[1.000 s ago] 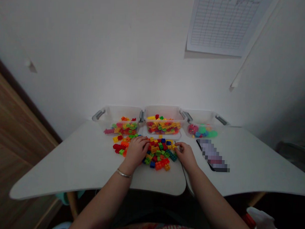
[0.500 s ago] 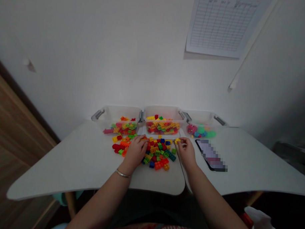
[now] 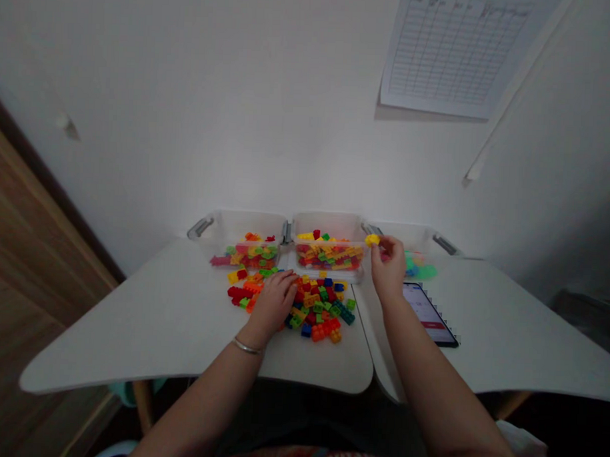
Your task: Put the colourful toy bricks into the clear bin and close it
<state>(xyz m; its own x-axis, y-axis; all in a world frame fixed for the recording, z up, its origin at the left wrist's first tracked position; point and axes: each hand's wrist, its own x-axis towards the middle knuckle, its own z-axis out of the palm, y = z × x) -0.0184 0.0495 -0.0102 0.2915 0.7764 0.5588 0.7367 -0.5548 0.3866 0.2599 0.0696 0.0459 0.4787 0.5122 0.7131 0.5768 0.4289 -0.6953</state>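
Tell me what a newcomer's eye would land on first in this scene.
The bright heap of loose building blocks in the middle of the white table, with the left hand resting on it. Next, the right hand raised near the middle bin, pinching a yellow block. Three clear bins stand in a row along the wall, and a phone lies to the right of the heap.
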